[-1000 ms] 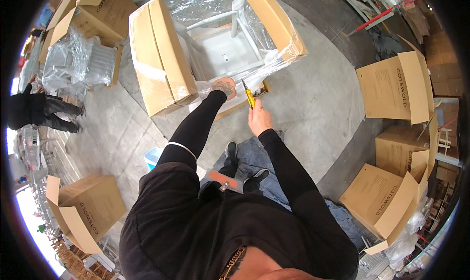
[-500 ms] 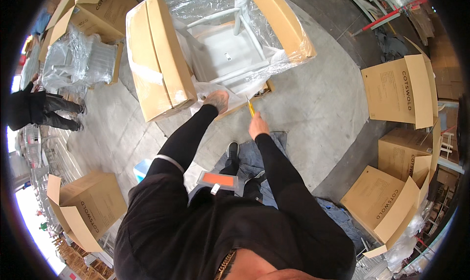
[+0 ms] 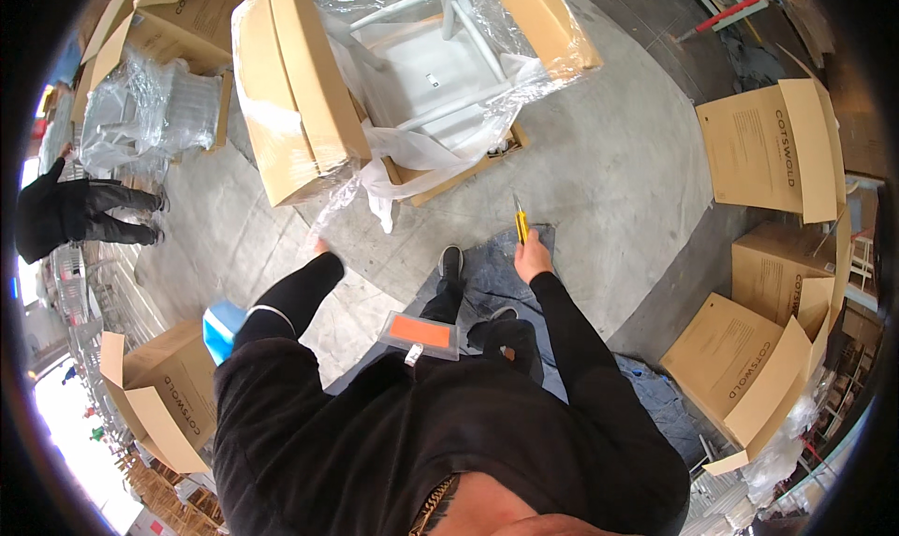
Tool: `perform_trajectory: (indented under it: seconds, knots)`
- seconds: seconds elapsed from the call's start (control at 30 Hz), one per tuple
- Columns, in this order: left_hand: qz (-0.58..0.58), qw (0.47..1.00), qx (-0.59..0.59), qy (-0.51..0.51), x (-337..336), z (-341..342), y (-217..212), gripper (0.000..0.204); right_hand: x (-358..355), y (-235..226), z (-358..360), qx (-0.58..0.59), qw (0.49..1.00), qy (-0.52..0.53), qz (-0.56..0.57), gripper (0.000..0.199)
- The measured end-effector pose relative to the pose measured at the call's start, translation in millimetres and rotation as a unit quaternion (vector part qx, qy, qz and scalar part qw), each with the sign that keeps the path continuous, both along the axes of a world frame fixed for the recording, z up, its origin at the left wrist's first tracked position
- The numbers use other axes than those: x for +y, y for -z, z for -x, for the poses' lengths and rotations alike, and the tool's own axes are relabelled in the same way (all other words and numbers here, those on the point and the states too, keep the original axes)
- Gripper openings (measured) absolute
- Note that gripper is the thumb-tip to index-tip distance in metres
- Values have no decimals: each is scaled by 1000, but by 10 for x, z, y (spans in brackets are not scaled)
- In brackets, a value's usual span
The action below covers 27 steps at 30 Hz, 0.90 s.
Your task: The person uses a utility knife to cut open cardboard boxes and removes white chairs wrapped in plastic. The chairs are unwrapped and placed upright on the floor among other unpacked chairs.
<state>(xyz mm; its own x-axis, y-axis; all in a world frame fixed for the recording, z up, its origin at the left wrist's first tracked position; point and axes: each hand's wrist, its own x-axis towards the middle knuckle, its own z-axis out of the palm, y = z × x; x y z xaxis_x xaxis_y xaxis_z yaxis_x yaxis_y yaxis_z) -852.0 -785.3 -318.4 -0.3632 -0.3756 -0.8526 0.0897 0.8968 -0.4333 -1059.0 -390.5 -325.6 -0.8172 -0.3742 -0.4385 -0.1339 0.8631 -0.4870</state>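
My right hand (image 3: 533, 257) is closed round a yellow utility knife (image 3: 522, 227), its blade pointing away from me above the floor. Low on the left, my left hand (image 3: 321, 247) is mostly hidden by its sleeve. A stretched strand of clear plastic wrap (image 3: 339, 202) runs from the package corner to that hand, which appears closed on it. Ahead stands a grey chair frame (image 3: 426, 77), wrapped in film between brown cardboard pieces (image 3: 298, 96). A loose white foam sheet (image 3: 382, 199) hangs from the package's near side, over a cardboard tray edge (image 3: 468, 176).
Open cardboard boxes (image 3: 749, 152) stand along the right, and another box (image 3: 169, 386) is at the lower left. A person in dark clothes (image 3: 75, 208) stands far left, near a wrapped grey furniture piece (image 3: 154, 110). Blue-grey cloth (image 3: 501, 255) lies under my feet.
My left hand has pulled back toward me and left from the package, drawing plastic wrap out. My right hand with the knife has moved right and slightly nearer. The foam sheet now hangs loose.
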Motion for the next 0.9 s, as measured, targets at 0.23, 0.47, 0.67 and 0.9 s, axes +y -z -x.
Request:
perform_trajectory:
  seconds: [0.23, 0.47, 0.67, 0.9]
  knots:
    - [-360, 915, -55, -176, 687, -159, 383, 75, 1046, 731, -495, -103, 993, 54, -9, 33]
    - [-470, 814, 260, -219, 1950, 1033, 1783, 66, 986, 2166, -349, -101, 982, 134, 90, 19]
    - [-193, 872, 449, -16, 1939, 2094, 3138, 84, 408, 3460, -85, -118, 908, 301, 267, 24]
    - [-8, 768, 640, -12, 1539, 2399, 3937, 76, -76, 4727, 68, -17, 877, 326, 352, 26]
